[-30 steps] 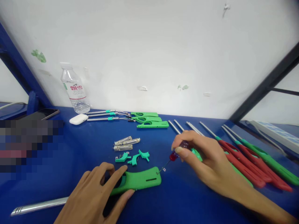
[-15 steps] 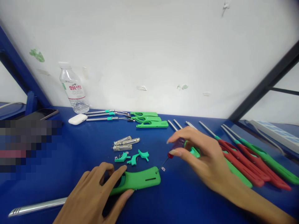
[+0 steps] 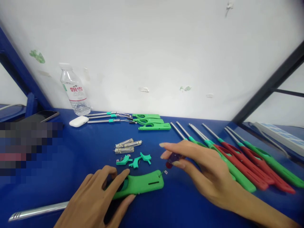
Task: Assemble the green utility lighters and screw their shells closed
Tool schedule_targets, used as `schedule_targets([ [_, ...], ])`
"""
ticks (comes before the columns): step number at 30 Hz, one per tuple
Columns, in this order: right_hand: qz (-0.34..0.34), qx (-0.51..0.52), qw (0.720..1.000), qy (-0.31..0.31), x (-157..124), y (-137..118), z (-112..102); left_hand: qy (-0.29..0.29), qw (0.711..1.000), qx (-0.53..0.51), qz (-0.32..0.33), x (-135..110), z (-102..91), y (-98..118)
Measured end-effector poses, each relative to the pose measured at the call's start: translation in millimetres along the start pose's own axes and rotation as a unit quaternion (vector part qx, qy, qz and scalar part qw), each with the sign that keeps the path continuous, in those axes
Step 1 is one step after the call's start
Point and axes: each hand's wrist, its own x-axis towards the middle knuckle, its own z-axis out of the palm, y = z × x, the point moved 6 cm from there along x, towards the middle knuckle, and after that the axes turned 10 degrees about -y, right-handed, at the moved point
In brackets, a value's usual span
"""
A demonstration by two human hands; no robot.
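My left hand [image 3: 95, 202] grips a green plastic lighter handle [image 3: 142, 183] lying flat on the blue table [image 3: 83, 152]; its metal tube [image 3: 38, 211] sticks out to the left. My right hand [image 3: 201, 171] pinches a small red-handled screwdriver [image 3: 170, 162], index finger stretched forward. The screwdriver's tip sits at the handle's right end by a tiny white part [image 3: 166, 172].
Small teal plastic pieces [image 3: 135, 159] and clear metal-tipped capsules [image 3: 127, 145] lie just beyond the handle. Several red and green long lighters [image 3: 249, 164] lie at the right. Three open green lighters [image 3: 147, 121], a white earbud case [image 3: 79, 121], a water bottle [image 3: 75, 91] and a phone [image 3: 40, 116] stand near the wall.
My right hand has lowered and shifted left with the screwdriver, its index finger now stretched out. The left hand and the green handle have stayed put.
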Motion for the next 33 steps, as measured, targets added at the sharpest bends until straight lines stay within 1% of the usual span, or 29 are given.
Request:
schedule_targets([
  [3, -0.023, -0.025, 0.999, 0.035, -2.2, -2.6, -3.1, -0.014, 1.000, -0.010, -0.004, -4.2, 6.1, -1.8],
  [4, -0.029, -0.037, 0.998, 0.038, -2.8, -3.6, -3.4, -0.018, 1.000, -0.012, -0.005, -5.6, 7.5, -2.2],
  [6, -0.018, -0.041, 0.999, 0.019, -2.6, -3.2, -1.6, -0.020, 1.000, -0.013, -0.001, -7.1, 8.2, -2.1],
  [9, 0.016, 0.000, 1.000, -0.013, -1.1, 1.1, 2.2, -0.013, 1.000, -0.005, 0.001, -6.4, 5.3, -1.5],
  [11, 0.027, 0.013, 1.000, 0.005, -0.8, 3.4, 0.4, -0.011, 1.000, -0.005, 0.001, -4.8, 3.0, -0.8],
  [14, 0.015, -0.014, 0.999, 0.046, -1.2, 1.9, -4.9, -0.005, 1.000, -0.005, 0.004, -2.7, 0.6, 0.7],
  [15, 0.009, -0.024, 0.999, 0.044, -1.1, 0.6, -4.9, -0.003, 1.000, -0.002, 0.006, -2.2, 0.4, 1.2],
  [17, 0.002, -0.028, 0.999, 0.019, -1.0, -1.5, -2.2, 0.000, 1.000, 0.002, 0.005, -1.9, 0.8, 1.6],
  [19, 0.011, -0.005, 1.000, -0.003, -1.9, -0.8, 1.3, -0.003, 1.000, -0.001, 0.002, -1.8, 2.3, 0.9],
  [20, 0.025, 0.015, 1.000, -0.002, -2.8, 1.4, 2.3, -0.004, 1.000, -0.003, 0.000, -1.9, 2.9, 0.3],
  [22, 0.049, 0.049, 0.997, 0.032, -5.3, 6.3, 0.5, -0.006, 1.000, -0.005, -0.002, -1.9, 3.6, -0.6],
  [23, 0.048, 0.052, 0.996, 0.052, -6.3, 7.3, -1.4, -0.006, 1.000, -0.004, 0.000, -1.8, 3.7, -0.7],
  [25, 0.023, 0.028, 0.997, 0.072, -6.8, 4.8, -4.5, -0.008, 1.000, -0.003, 0.002, -1.8, 4.2, -0.9],
  [26, 0.010, 0.010, 0.998, 0.065, -6.1, 2.7, -4.8, -0.012, 1.000, -0.003, 0.002, -1.8, 4.9, -0.9],
  [28, 0.008, -0.012, 1.000, 0.025, -3.6, 0.3, -2.4, -0.016, 1.000, -0.004, 0.002, -2.0, 5.9, -0.9],
  [30, 0.018, 0.003, 1.000, -0.008, -1.7, -0.2, 0.7, -0.018, 1.000, -0.006, 0.003, -2.6, 6.5, -0.9],
  [31, 0.020, 0.018, 1.000, -0.014, -1.3, -0.4, 1.7, -0.016, 1.000, -0.007, 0.004, -3.1, 6.4, -1.1],
  [33, 0.018, 0.037, 0.999, 0.001, -1.4, -0.8, 1.4, -0.017, 1.000, -0.008, 0.004, -4.0, 7.1, -1.9],
])
